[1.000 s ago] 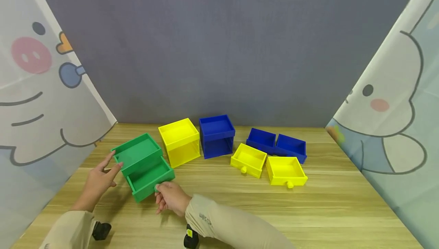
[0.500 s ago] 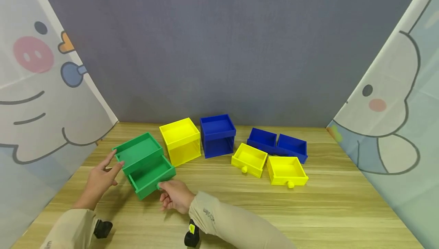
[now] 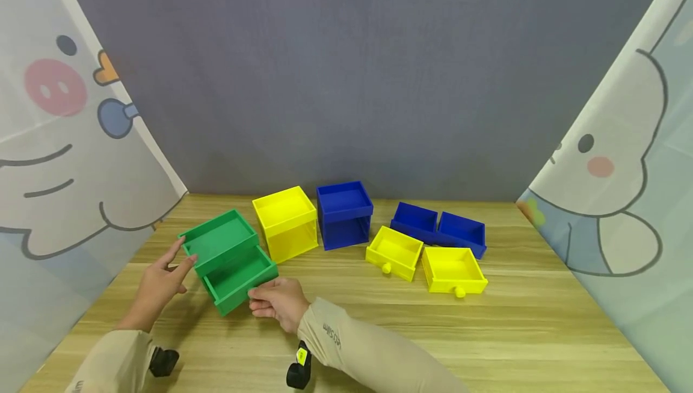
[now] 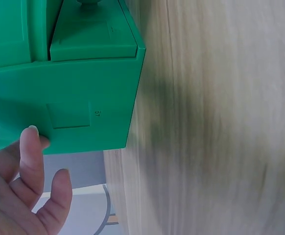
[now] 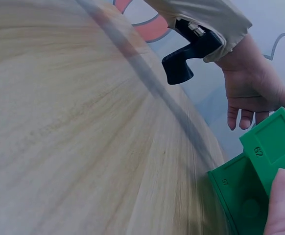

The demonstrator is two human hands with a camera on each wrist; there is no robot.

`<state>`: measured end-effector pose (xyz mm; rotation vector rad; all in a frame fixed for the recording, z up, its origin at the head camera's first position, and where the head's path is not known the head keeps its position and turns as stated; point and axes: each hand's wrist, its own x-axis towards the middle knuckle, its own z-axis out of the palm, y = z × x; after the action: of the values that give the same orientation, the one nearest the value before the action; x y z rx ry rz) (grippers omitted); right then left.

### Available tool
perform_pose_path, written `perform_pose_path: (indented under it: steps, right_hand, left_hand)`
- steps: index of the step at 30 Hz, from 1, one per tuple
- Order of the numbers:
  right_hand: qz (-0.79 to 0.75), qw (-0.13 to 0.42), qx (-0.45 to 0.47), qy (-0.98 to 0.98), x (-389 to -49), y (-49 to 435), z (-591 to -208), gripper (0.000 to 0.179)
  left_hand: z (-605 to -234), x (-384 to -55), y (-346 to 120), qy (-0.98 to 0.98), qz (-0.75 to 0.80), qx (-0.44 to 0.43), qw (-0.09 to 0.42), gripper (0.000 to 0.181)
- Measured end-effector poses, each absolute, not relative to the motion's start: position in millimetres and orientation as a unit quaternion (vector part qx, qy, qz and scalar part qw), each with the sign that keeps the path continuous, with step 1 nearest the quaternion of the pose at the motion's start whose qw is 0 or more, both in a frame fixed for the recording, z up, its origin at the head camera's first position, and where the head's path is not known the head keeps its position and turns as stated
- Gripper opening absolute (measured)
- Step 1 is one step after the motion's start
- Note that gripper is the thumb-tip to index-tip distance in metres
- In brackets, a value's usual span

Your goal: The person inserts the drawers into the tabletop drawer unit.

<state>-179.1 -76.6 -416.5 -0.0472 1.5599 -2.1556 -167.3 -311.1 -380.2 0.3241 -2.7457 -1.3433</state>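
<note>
Head view: Green cabinet (image 3: 227, 256) stands at the left of the table (image 3: 514, 333), turned so its front faces the right hand (image 3: 284, 303), presumably for a direct reach. Green drawer (image 3: 234, 300) juts partly from it, below the tray-like top. Right hand is narrowed to a pinch at the middle of the drawer's front, the grip hiding the handle; a central hold likely keeps the drawer from skewing. Left hand (image 3: 158, 287) is loosely spread, fingertips by the cabinet's left wall, probably to steady it. Yellow cabinet (image 3: 289, 219) and blue cabinet (image 3: 346, 215) stand to the right with open cavities; yellow drawers (image 3: 394, 251) and blue drawers (image 3: 414, 218) lie farther right, away from both hands.

Left wrist view: Fingers slightly bent and apart at the flat side panel, not wrapped round it; cannot tell how firmly they press. Lower green drawer (image 4: 93, 41) appears seated, knob outward, beneath the protruding one.

Right wrist view: Upper drawer overhangs the lower front. Right hand's fingers meet the frame edge, so the pinch is cut off. Left hand shows beyond the cabinet, well placed for bracing.
</note>
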Motion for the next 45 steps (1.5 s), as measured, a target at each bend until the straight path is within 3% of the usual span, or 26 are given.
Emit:
perform_pose_path:
  steps: [16,27,45]
  right_hand:
    - [-0.762,0.181,-0.034,0.621,-187.9,-90.2,-411.7,0.008]
    - [-0.72,0.238,-0.044,0.65,-185.5,-85.2,-411.6,0.013]
    - [-0.704,0.204,-0.053,0.679,-191.2,-92.5,-409.7,0.017]
  left_hand:
    - [-377.4,-169.1,-313.0,-0.892,-0.439,0.105,0.008,0.076]
    - [-379.7,-167.9,-311.7,-0.895,-0.434,0.096,0.026,0.076]
    - [-377.8,-166.4,-314.0,-0.898,-0.43,0.094,0.013,0.076]
